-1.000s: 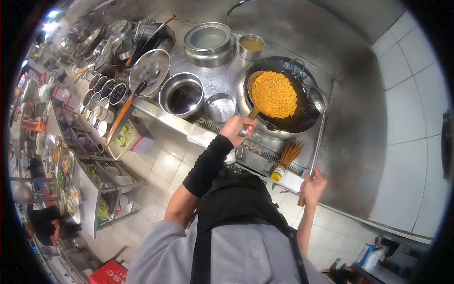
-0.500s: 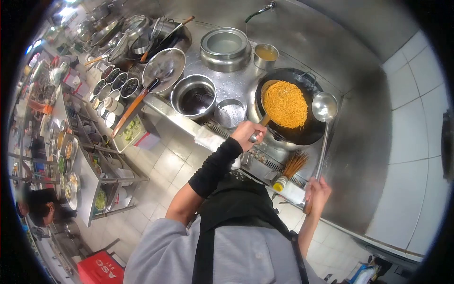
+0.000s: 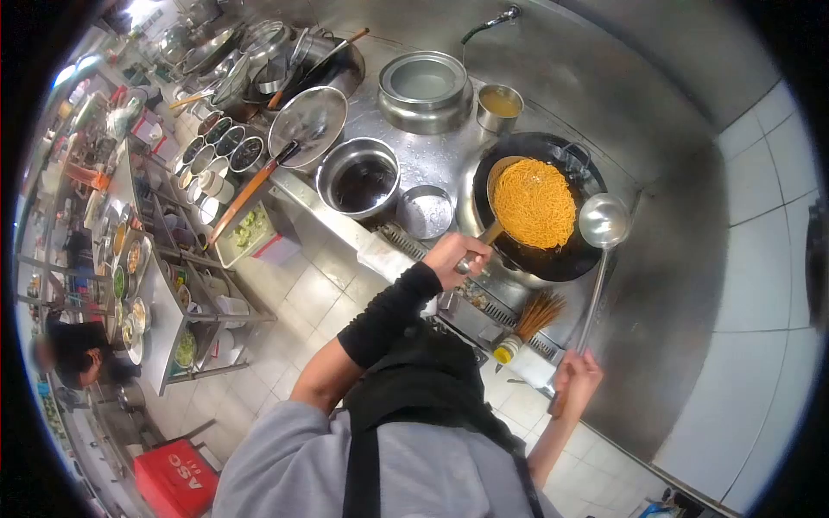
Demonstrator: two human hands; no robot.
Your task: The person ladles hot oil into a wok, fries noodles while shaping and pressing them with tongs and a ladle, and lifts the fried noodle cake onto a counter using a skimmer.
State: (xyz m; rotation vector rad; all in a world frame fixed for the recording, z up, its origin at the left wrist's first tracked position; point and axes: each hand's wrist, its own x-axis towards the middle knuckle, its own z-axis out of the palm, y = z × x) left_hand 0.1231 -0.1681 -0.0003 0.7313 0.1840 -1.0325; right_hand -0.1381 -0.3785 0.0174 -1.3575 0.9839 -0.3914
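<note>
A black wok (image 3: pixel 527 262) sits on the stove with a flat, round mass of yellow noodles (image 3: pixel 535 203) in it. My left hand (image 3: pixel 456 259), at the end of a black sleeve, is closed around a short handle (image 3: pixel 490 234) that reaches the noodles' near left edge. A curved tan rim shows beside them; whether the handle belongs to the wok or to a strainer under the noodles, I cannot tell. Closed on the long ladle (image 3: pixel 592 302) by its lower end is my right hand (image 3: pixel 577 376). The ladle's bowl hangs over the wok's right edge, apart from the noodles.
A bamboo brush (image 3: pixel 540 316) lies at the stove's front. Left of the wok stand a shallow metal bowl (image 3: pixel 427 226), a pot of dark liquid (image 3: pixel 323 188) and a wire skimmer (image 3: pixel 324 108). Behind are a larger pot (image 3: pixel 425 118) and a cup of yellowish liquid (image 3: pixel 501 125).
The view has shifted slightly, so the stove sits a little lower and farther right. Both hands keep their holds, and the ladle bowl stays by the wok's right edge.
</note>
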